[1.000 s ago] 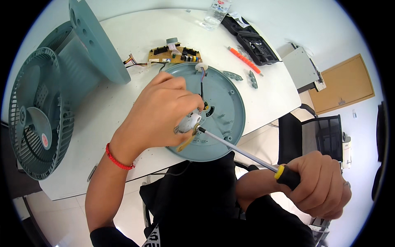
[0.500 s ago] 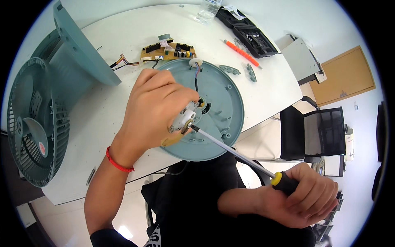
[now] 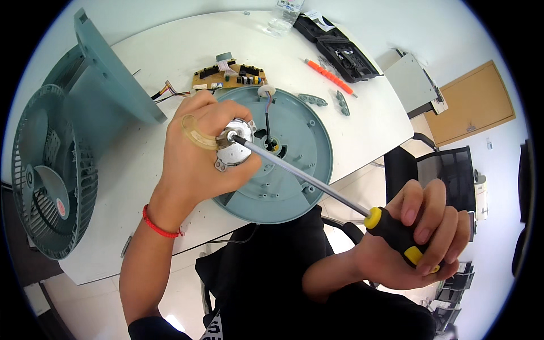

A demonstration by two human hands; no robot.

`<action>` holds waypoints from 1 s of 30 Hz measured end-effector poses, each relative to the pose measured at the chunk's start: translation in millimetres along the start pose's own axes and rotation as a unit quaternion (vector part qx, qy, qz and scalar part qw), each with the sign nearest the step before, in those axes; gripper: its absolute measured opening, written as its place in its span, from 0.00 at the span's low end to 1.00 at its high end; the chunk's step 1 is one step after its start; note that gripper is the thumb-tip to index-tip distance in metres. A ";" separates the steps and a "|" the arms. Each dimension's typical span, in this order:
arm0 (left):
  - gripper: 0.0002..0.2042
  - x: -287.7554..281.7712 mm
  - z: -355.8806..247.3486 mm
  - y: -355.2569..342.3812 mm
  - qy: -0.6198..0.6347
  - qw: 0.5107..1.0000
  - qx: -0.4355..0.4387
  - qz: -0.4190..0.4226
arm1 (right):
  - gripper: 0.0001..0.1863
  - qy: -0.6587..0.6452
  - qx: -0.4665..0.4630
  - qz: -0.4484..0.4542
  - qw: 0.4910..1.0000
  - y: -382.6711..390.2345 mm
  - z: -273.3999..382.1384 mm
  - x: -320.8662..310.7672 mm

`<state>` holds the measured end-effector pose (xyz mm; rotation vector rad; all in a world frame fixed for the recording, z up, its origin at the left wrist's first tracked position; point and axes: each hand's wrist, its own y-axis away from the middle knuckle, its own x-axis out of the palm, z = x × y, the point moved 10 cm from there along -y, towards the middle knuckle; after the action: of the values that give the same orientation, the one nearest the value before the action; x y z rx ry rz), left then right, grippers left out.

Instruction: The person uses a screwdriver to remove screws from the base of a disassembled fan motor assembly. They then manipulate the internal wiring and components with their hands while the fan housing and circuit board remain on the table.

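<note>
My left hand (image 3: 192, 153), with a red cord at its wrist, grips a small round silver motor (image 3: 233, 156) between thumb and fingers. A curved, yellowish plastic arm (image 3: 195, 135) sticks out from the motor's centre and lies over the back of that hand. My right hand (image 3: 422, 238) is wrapped round the black and yellow handle of a long screwdriver (image 3: 306, 178). The screwdriver's tip meets the screw at the centre of the motor. Under the motor lies a round grey-green plastic housing (image 3: 292, 195), with wires rising from its hub.
Behind the housing lies a circuit board (image 3: 229, 79) with wires. A grey-green fan body (image 3: 56, 175) stands on the left. An orange stick (image 3: 331, 78), small grey-green parts (image 3: 342, 103) and a black tool case (image 3: 345, 54) are at the back right. Beyond the table is a black chair (image 3: 442, 175).
My left hand has turned the motor so its flat face shows and the curved arm points left. The screwdriver's tip has moved up and left; my right hand's fingers have loosened and shifted round the handle.
</note>
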<state>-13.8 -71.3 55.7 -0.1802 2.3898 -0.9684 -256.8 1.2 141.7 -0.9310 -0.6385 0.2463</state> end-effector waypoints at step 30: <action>0.16 34.3 -18.4 11.2 -0.051 0.980 0.102 0.166 | 0.26 -0.217 0.112 0.267 0.932 -40.5 5.0 44.1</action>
<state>-51.6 -62.8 43.8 0.2336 2.1217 -1.0074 -227.8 1.1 194.3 -0.8181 -0.7323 1.0143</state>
